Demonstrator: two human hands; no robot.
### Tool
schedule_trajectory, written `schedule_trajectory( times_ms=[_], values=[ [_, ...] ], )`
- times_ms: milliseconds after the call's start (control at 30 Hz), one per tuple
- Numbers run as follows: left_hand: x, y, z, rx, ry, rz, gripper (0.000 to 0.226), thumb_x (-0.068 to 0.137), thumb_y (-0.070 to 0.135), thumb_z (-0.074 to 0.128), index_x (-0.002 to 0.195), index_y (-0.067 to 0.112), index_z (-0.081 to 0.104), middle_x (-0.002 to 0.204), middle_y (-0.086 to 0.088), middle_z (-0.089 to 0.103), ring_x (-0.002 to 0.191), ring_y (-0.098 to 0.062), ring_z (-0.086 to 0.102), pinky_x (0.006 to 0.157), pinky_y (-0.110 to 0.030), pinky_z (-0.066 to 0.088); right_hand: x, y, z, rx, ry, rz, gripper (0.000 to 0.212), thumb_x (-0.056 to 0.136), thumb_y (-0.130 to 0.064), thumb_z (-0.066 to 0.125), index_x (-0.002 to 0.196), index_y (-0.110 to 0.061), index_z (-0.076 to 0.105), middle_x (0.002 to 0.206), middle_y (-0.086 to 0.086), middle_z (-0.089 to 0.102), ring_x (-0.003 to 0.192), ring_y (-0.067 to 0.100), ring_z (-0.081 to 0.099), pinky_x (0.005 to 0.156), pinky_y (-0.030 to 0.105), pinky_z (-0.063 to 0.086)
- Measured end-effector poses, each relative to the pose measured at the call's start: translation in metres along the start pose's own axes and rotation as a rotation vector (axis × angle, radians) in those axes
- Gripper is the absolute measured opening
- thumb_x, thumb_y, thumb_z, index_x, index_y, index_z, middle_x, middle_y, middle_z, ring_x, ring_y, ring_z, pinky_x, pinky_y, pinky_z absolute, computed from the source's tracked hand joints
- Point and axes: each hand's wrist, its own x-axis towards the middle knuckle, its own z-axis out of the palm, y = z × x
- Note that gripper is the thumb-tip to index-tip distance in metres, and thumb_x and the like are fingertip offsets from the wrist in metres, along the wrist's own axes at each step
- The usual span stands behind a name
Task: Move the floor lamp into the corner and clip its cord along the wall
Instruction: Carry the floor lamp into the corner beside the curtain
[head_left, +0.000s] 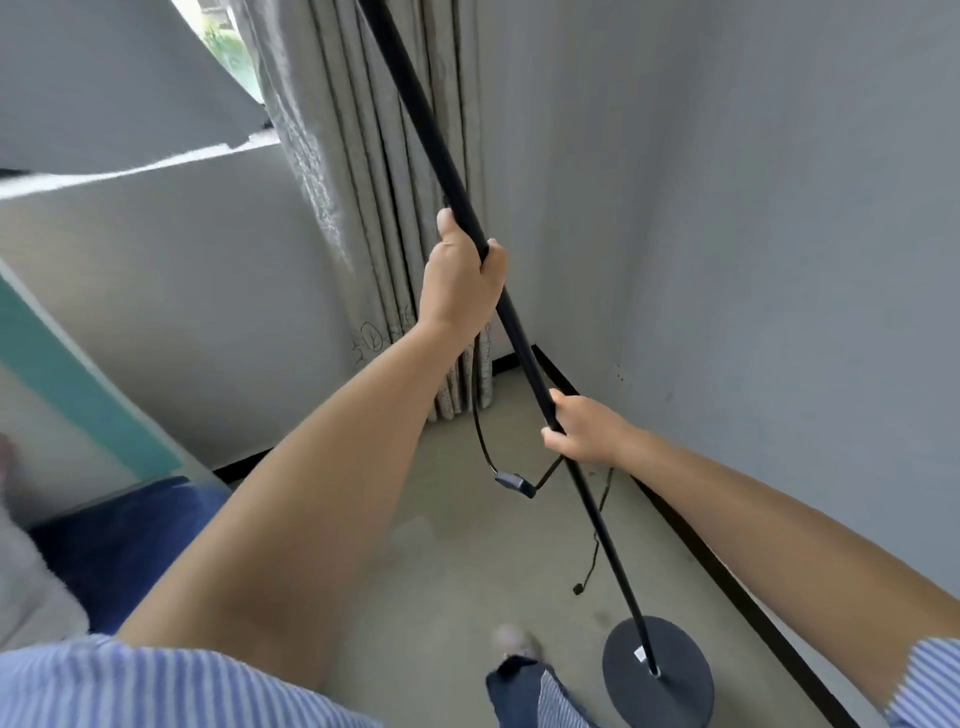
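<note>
The floor lamp's thin black pole runs from the top of the view down to a round black base near the right wall. My left hand grips the pole high up. Lower down, my right hand is closed around the same pole. The black cord hangs loose beside the pole, with an inline switch dangling and a plug end trailing near the floor. The lamp head is out of view.
The room corner lies ahead, with grey curtains hanging to its left and a dark skirting along the right wall. A blue-covered piece of furniture is at the lower left. My foot stands beside the base.
</note>
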Motion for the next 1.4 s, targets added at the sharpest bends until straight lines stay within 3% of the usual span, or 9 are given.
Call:
schedule_trajectory(
  times_ms=[133, 433, 533, 600, 767, 933, 1067, 1200, 1400],
  values=[
    [0.080, -0.021, 0.016, 0.026, -0.035, 0.030, 0.059, 0.096, 0.010, 0.040, 0.139, -0.011, 0.006, 0.056, 0.004, 0.037, 0.059, -0.021, 0.047, 0.058, -0.038, 0.047, 0.077, 0.016, -0.022, -0.021, 0.029, 0.036, 0.012, 0.086, -0.014, 0.046, 0.088, -0.011, 0.035, 0.065, 0.014, 0.044, 0.062, 0.028, 0.044, 0.056, 0.035, 0.031],
    [0.257, -0.060, 0.050, 0.056, -0.093, 0.030, 0.051, 0.092, 0.009, 0.040, 0.135, -0.006, 0.016, 0.052, 0.003, 0.038, 0.043, -0.012, 0.039, 0.043, -0.029, 0.037, 0.242, 0.049, -0.078, 0.048, 0.075, 0.078, 0.009, 0.087, -0.013, 0.047, 0.087, -0.008, 0.039, 0.059, -0.006, 0.031, 0.069, 0.024, 0.042, 0.061, 0.028, 0.030],
    [0.307, -0.073, 0.058, 0.051, -0.086, 0.023, 0.047, 0.092, 0.010, 0.041, 0.132, -0.004, 0.021, 0.054, 0.003, 0.041, 0.045, -0.013, 0.042, 0.044, -0.030, 0.039, 0.291, 0.055, -0.094, 0.067, 0.067, 0.090, 0.008, 0.087, -0.011, 0.048, 0.092, -0.004, 0.045, 0.059, -0.002, 0.035, 0.069, 0.024, 0.043, 0.052, 0.026, 0.028],
    [0.339, -0.083, 0.064, 0.060, -0.085, 0.022, 0.048, 0.091, 0.010, 0.041, 0.133, -0.004, 0.021, 0.056, 0.004, 0.044, 0.046, -0.011, 0.045, 0.040, -0.026, 0.038, 0.323, 0.061, -0.102, 0.060, 0.061, 0.103, 0.008, 0.088, -0.011, 0.047, 0.085, -0.006, 0.041, 0.065, 0.009, 0.044, 0.068, 0.025, 0.046, 0.059, 0.029, 0.033],
    [0.413, -0.110, 0.084, 0.067, -0.120, 0.041, 0.050, 0.093, 0.012, 0.042, 0.136, -0.001, 0.020, 0.055, 0.005, 0.044, 0.044, -0.010, 0.044, 0.037, -0.023, 0.037, 0.399, 0.081, -0.122, 0.050, 0.096, 0.145, 0.019, 0.088, -0.011, 0.047, 0.103, 0.001, 0.048, 0.060, 0.003, 0.039, 0.069, 0.023, 0.043, 0.050, 0.030, 0.030],
    [0.477, -0.131, 0.105, 0.124, -0.120, 0.065, 0.043, 0.092, 0.012, 0.043, 0.130, -0.002, 0.028, 0.053, 0.007, 0.042, 0.042, -0.008, 0.042, 0.035, -0.021, 0.030, 0.468, 0.107, -0.138, 0.040, 0.094, 0.182, 0.010, 0.089, -0.015, 0.048, 0.085, -0.009, 0.040, 0.057, -0.004, 0.031, 0.068, 0.023, 0.043, 0.051, 0.030, 0.029],
    [0.511, -0.142, 0.127, 0.187, -0.117, 0.077, 0.042, 0.093, 0.012, 0.043, 0.128, -0.005, 0.027, 0.053, 0.007, 0.042, 0.043, -0.012, 0.045, 0.037, -0.023, 0.034, 0.514, 0.130, -0.149, 0.011, 0.053, 0.220, 0.028, 0.090, -0.020, 0.047, 0.110, -0.001, 0.046, 0.057, -0.003, 0.034, 0.053, 0.020, 0.041, 0.043, 0.026, 0.027],
    [0.537, -0.145, 0.146, 0.227, -0.144, 0.070, 0.040, 0.094, 0.012, 0.044, 0.125, -0.007, 0.027, 0.076, -0.019, 0.063, 0.066, -0.035, 0.060, 0.054, -0.041, 0.051, 0.555, 0.156, -0.155, 0.000, 0.025, 0.215, 0.039, 0.090, -0.021, 0.047, 0.124, -0.003, 0.039, 0.063, 0.003, 0.045, 0.063, 0.025, 0.049, 0.045, 0.029, 0.032],
    [0.566, -0.149, 0.175, 0.455, -0.141, 0.103, 0.044, 0.096, 0.011, 0.044, 0.130, -0.013, 0.027, 0.097, -0.030, 0.064, 0.068, -0.031, 0.060, 0.054, -0.030, 0.040, 0.606, 0.187, -0.166, 0.029, 0.056, 0.218, 0.038, 0.089, -0.022, 0.047, 0.122, -0.006, 0.040, 0.077, 0.014, 0.057, 0.069, 0.029, 0.057, 0.049, 0.032, 0.040]
  ],
)
